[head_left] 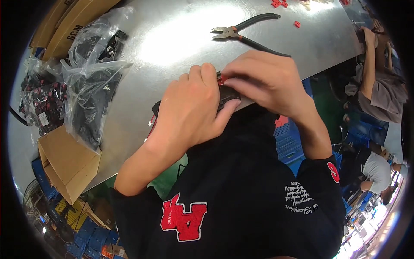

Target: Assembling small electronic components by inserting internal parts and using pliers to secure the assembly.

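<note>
My left hand (187, 103) is closed round a black plastic part (227, 93) at the front edge of the metal table. Its thumb presses along the near side, and most of the part is hidden under the fingers. From the part's left end come thin red and black wires (152, 121) with small white plugs. My right hand (269, 82), slightly blurred, pinches a small red piece (221, 80) against the far side of the black part. Beyond the hands lie pliers (233, 32) with dark handles, jaws apart and pointing left.
Small red pieces (297, 24) lie on the metal table (172, 39) towards the back right. Clear plastic bags of black parts (86, 90) and cardboard boxes (69, 162) crowd the left side. A blue crate (288, 140) is below the edge; other people (384, 95) sit at right.
</note>
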Action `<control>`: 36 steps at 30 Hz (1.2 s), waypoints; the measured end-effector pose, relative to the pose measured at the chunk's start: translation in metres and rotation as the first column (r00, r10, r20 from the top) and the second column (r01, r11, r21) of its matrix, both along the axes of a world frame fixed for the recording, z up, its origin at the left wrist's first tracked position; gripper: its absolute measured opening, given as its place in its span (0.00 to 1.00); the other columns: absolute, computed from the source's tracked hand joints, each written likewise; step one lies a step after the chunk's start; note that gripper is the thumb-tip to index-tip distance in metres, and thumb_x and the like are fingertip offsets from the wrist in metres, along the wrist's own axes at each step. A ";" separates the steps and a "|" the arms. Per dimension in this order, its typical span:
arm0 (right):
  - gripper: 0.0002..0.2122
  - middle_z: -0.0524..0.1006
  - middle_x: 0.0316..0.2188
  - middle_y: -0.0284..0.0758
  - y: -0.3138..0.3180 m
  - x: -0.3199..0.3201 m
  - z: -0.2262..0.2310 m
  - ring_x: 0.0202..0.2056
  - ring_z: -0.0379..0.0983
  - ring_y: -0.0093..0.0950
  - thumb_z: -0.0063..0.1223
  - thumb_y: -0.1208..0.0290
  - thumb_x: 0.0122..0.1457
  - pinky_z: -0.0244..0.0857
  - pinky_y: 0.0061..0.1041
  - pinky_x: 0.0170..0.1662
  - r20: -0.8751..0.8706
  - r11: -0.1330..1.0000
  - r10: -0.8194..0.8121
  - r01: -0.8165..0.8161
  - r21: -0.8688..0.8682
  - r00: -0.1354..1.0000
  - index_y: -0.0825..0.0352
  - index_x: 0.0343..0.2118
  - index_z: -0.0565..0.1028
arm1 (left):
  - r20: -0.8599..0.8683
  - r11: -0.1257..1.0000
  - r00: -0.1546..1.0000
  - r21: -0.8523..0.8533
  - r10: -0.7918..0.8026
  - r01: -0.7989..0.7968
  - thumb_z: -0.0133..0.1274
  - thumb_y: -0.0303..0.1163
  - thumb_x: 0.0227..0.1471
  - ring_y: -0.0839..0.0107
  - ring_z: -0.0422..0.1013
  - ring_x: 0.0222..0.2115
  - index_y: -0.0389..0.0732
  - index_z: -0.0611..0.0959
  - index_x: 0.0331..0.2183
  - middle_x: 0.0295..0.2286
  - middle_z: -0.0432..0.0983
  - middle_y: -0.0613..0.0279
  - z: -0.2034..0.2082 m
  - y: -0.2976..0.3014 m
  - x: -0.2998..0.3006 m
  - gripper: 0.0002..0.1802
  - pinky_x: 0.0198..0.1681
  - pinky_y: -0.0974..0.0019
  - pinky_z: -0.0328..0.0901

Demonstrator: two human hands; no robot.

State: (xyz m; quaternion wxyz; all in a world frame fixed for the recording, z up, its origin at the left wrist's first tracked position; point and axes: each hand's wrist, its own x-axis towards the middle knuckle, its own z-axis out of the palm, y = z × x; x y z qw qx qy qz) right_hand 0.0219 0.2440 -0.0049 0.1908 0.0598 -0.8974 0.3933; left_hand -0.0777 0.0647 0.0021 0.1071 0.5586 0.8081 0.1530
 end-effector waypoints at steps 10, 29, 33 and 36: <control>0.09 0.78 0.26 0.34 -0.002 -0.001 -0.003 0.26 0.76 0.28 0.66 0.78 0.49 0.69 0.24 0.28 0.085 0.996 0.040 -0.032 -0.085 0.996 0.67 0.35 0.82 | -0.008 1.000 1.000 0.001 0.005 -0.005 0.61 0.49 0.51 0.56 0.74 0.25 0.32 0.73 0.34 0.27 0.73 0.50 0.000 0.000 0.001 0.27 0.29 0.59 0.69; 0.17 0.71 0.36 0.35 -0.023 0.027 -0.031 0.27 0.72 0.22 0.60 0.86 0.49 0.68 0.22 0.29 -0.071 0.996 -0.091 0.091 -0.005 0.993 0.65 0.42 0.82 | -0.035 1.000 0.999 0.005 -0.014 0.014 0.62 0.50 0.49 0.56 0.75 0.25 0.32 0.73 0.34 0.26 0.73 0.50 0.001 -0.001 0.002 0.29 0.29 0.60 0.69; 0.17 0.71 0.35 0.35 -0.026 0.024 -0.023 0.27 0.71 0.24 0.59 0.86 0.49 0.67 0.22 0.29 0.001 0.989 -0.146 0.146 -0.033 0.989 0.63 0.43 0.83 | 0.006 1.000 1.000 0.021 0.005 -0.005 0.63 0.50 0.48 0.56 0.74 0.25 0.32 0.73 0.34 0.26 0.72 0.51 0.001 -0.002 -0.001 0.29 0.29 0.60 0.69; 0.18 0.72 0.34 0.35 -0.029 0.026 -0.021 0.27 0.71 0.27 0.56 0.86 0.51 0.67 0.24 0.30 0.007 0.980 -0.200 0.200 0.015 0.980 0.60 0.43 0.83 | -0.053 0.994 0.998 0.106 0.035 -0.029 0.63 0.51 0.47 0.56 0.73 0.25 0.33 0.73 0.33 0.26 0.72 0.52 0.000 -0.006 0.004 0.29 0.29 0.60 0.68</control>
